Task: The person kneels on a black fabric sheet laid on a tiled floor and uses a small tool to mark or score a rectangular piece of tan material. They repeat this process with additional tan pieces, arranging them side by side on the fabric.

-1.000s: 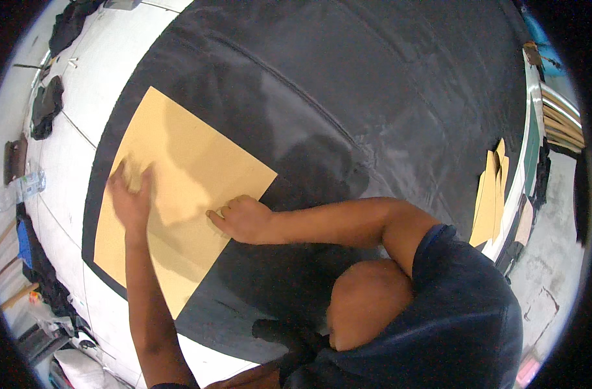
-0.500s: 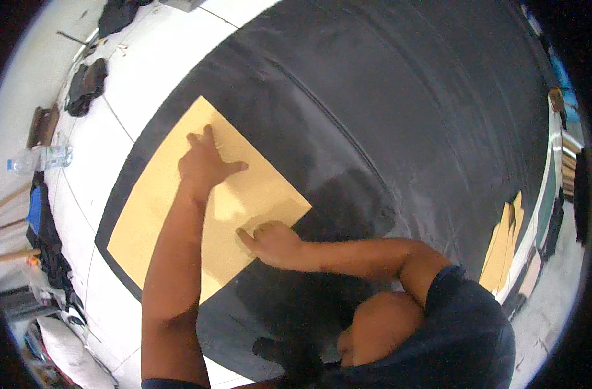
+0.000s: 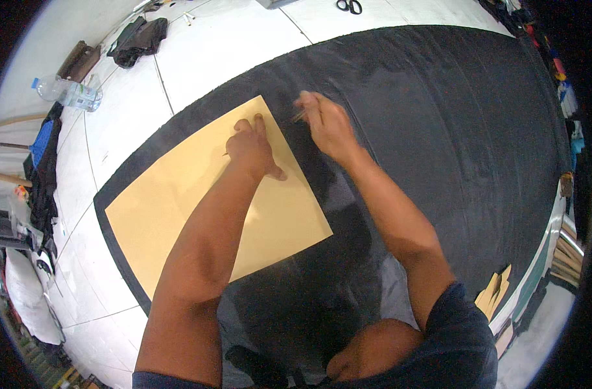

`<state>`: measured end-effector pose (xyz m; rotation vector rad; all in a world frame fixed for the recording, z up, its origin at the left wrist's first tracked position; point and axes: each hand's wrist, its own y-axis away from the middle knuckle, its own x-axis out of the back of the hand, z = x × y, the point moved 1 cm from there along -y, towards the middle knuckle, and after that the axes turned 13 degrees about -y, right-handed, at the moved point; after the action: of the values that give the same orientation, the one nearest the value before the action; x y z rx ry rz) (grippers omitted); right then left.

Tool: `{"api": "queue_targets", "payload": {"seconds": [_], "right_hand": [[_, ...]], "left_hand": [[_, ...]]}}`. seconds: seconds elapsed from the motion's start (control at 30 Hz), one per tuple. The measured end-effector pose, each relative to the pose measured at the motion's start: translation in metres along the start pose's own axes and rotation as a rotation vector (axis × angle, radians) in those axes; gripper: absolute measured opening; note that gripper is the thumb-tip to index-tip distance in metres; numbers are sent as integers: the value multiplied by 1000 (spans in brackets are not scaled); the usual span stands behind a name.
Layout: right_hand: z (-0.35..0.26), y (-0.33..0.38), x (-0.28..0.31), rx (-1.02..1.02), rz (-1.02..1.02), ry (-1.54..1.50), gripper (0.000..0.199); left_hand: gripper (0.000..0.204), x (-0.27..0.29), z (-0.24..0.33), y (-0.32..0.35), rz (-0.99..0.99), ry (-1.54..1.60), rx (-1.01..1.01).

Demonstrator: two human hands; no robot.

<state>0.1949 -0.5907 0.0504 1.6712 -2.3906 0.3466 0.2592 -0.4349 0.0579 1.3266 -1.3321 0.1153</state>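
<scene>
A large rectangular sheet of yellow-tan card [image 3: 173,194] lies flat on black sheet material [image 3: 432,129]. My left hand [image 3: 250,148] presses on the card near its far corner, thumb and fingers apart. A small dark pointed bit shows beside that hand, too little to name. Just off the card's right edge, over the black material, is my right hand [image 3: 328,126]. Its fingers are closed round a thin pen-like stick [image 3: 299,117], blurred and mostly hidden by the fingers.
Black-handled scissors [image 3: 349,6] lie on the white tiled floor at the far side. A clear plastic bottle [image 3: 72,93] and dark folded cloth [image 3: 138,42] are along the left wall. Narrow yellow card strips [image 3: 493,292] lie at the right.
My right hand has left the card's near right part and moved far and right, past its edge. My left hand still presses on the card. The view has shifted, bringing scissors into sight.
</scene>
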Motion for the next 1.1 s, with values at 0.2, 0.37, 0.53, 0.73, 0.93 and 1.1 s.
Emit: {"api": "queue_targets", "payload": {"seconds": [0.2, 0.37, 0.53, 0.73, 0.93, 1.1], "right_hand": [[22, -46, -45, 90, -46, 88, 30], [33, -69, -52, 222, -108, 176, 22], [34, -74, -61, 230, -136, 206, 22], [35, -74, -60, 229, -161, 276, 25], [33, -69, -56, 299, -237, 364, 26], [34, -20, -38, 290, -374, 416, 21]], "left_hand": [[153, -10, -5, -11, 136, -74, -113], [150, -9, -5, -14, 161, -68, -146], [150, -12, -7, -14, 147, -77, -142], [150, -7, -5, -11, 152, -95, -143], [152, -8, -5, -13, 146, -92, -152], [151, -6, -7, -10, 108, -110, -141]]}}
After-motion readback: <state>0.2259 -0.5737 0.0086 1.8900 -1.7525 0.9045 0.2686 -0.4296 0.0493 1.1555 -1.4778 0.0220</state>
